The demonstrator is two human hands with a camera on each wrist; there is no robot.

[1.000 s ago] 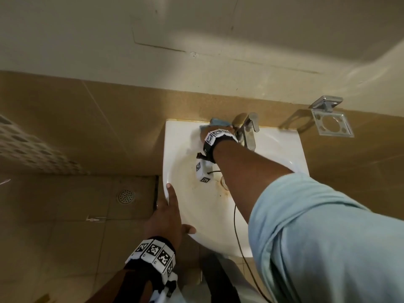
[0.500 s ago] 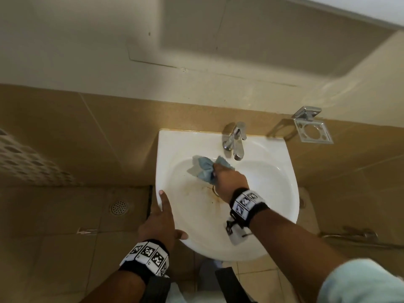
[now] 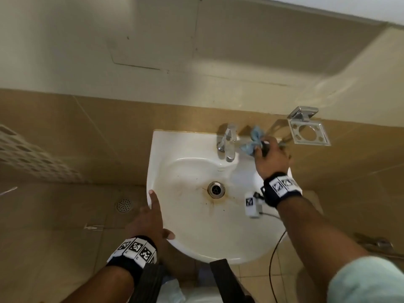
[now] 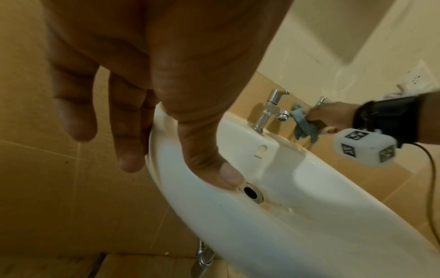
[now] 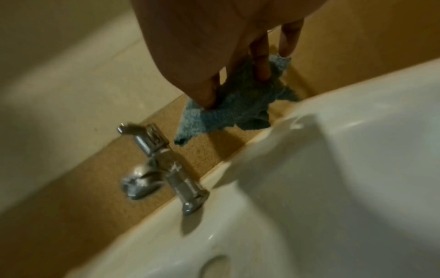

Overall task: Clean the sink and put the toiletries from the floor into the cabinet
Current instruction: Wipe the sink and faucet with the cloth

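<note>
A white wall-hung sink (image 3: 161, 149) (image 4: 238, 235) (image 5: 357, 169) has brown stains around its drain (image 3: 216, 189) (image 4: 252, 191). A chrome tap (image 3: 227, 142) (image 4: 269, 111) (image 5: 166, 169) stands on its back ledge. My right hand (image 3: 270, 157) (image 4: 331, 116) (image 5: 214, 56) pinches a crumpled blue cloth (image 3: 253, 142) (image 4: 302, 124) (image 5: 238, 101) at the sink's back right corner, just right of the tap. My left hand (image 3: 150, 217) (image 4: 154, 94) rests on the sink's front left rim, fingers straight outside it and thumb lying inside the bowl.
A chrome tumbler holder (image 3: 308, 132) is fixed to the tan tiled wall right of the sink. A floor drain (image 3: 124, 205) lies on the tiled floor at left. A chrome waste pipe (image 4: 202, 259) runs under the sink. A thin cable (image 3: 273, 254) hangs from my right wrist.
My right hand carried the blue cloth from the back left ledge, through the bowl, to the back right corner beside the tap. My left hand stayed on the rim.
</note>
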